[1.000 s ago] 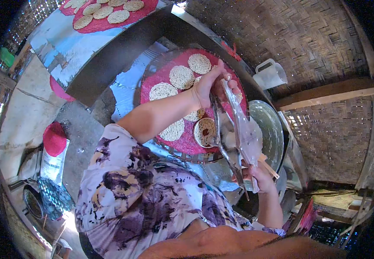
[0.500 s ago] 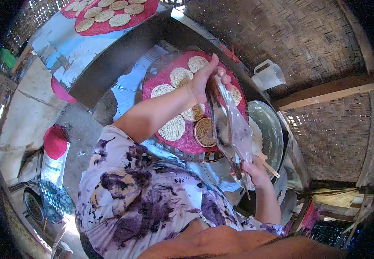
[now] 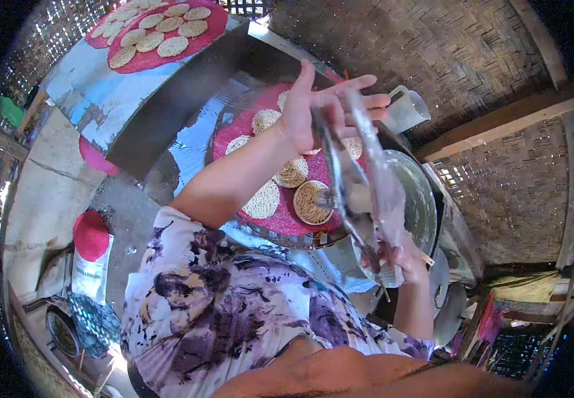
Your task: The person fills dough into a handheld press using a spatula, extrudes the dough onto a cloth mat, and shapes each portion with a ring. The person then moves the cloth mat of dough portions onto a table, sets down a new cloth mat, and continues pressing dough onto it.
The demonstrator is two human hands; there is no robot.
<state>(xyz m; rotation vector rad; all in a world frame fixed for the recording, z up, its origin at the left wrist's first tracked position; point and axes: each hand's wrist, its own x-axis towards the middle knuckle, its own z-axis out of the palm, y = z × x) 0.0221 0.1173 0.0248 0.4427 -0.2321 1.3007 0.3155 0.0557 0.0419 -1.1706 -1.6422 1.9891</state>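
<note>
My left hand (image 3: 320, 109) is at the upper ends of a hinged, two-armed hand press (image 3: 385, 176), its fingers stretched out and spread. Blur hides whether it touches the arms. Toward the lower end, my right hand (image 3: 403, 259) is closed around the press. The two long arms stand apart, with a pale cylindrical part (image 3: 360, 198) between them. Under the press, a pink mesh-like round sheet (image 3: 234, 156) carries several pale discs of thin strands (image 3: 260, 199). A ring-shaped mould (image 3: 312, 203) filled with strands lies beside the press.
A large basin (image 3: 416, 199) with whitish residue stands at the right, below a clear plastic jug (image 3: 406, 109). More strand discs lie on pink sheets (image 3: 211, 26) on a blue-white surface at upper left. Woven walls (image 3: 446, 53) close in the right side.
The press's arms have moved apart from being pressed together. My left hand has gone from wrapping the upper end to spread fingers. My right hand keeps its hold at the lower end.
</note>
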